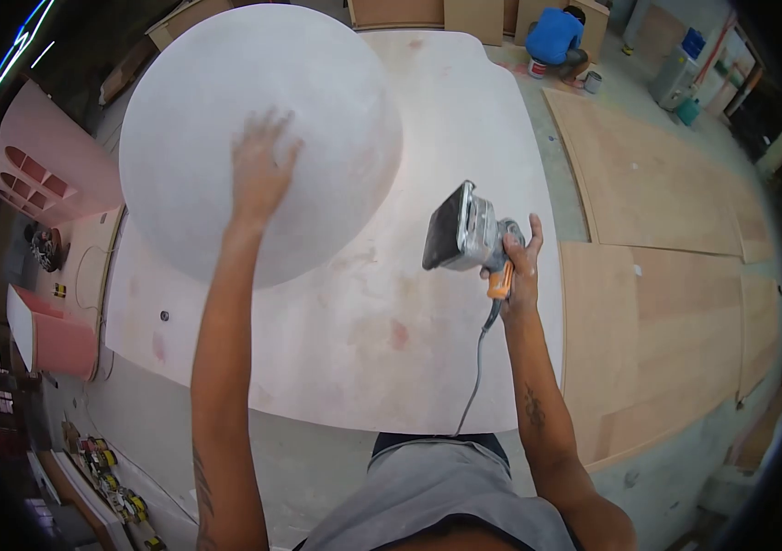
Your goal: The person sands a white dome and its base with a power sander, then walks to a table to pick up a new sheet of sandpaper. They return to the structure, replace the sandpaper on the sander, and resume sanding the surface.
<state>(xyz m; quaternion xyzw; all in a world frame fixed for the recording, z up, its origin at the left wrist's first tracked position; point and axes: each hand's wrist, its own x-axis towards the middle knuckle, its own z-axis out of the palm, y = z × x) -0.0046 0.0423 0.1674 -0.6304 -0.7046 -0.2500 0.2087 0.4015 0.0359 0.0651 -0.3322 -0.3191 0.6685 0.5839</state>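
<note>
A large round white disc [198, 129] lies on a broad whitish board [464, 349] with pinkish patches. Over the disc's surface my left hand [264, 165] rests or hovers with fingers spread, slightly blurred by motion; it holds nothing. My right hand [523, 262] grips an electric sander [473, 237] by its orange and grey body. The sander is raised above the board, its dark flat pad tilted toward the left. From its handle a grey cord [478, 367] runs down toward my waist.
Plywood sheets [657, 184] lie on the floor at right. A person in a blue shirt [554, 37] crouches at the back beside buckets. Pink cabinet pieces [60, 165] stand at left, and several power tools [115, 477] sit at lower left. A small dark ring [165, 316] lies on the board.
</note>
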